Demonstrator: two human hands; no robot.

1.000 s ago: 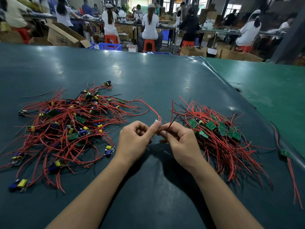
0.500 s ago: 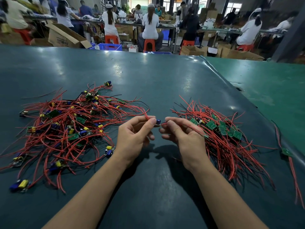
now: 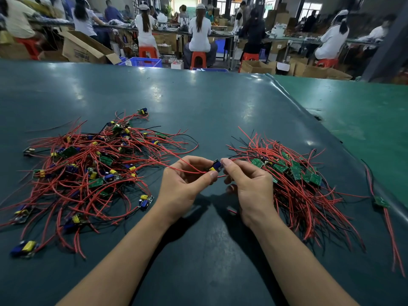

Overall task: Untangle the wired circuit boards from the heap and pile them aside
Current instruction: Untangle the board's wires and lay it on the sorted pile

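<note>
Circuit board [image 3: 216, 166] pinched by both hands between heap [image 3: 88, 168] and pile [image 3: 293, 180].

Heap's [image 3: 84, 173] left wires cut off

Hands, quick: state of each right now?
Left hand: pinching a red wire.
Right hand: pinching the small circuit board.
</note>
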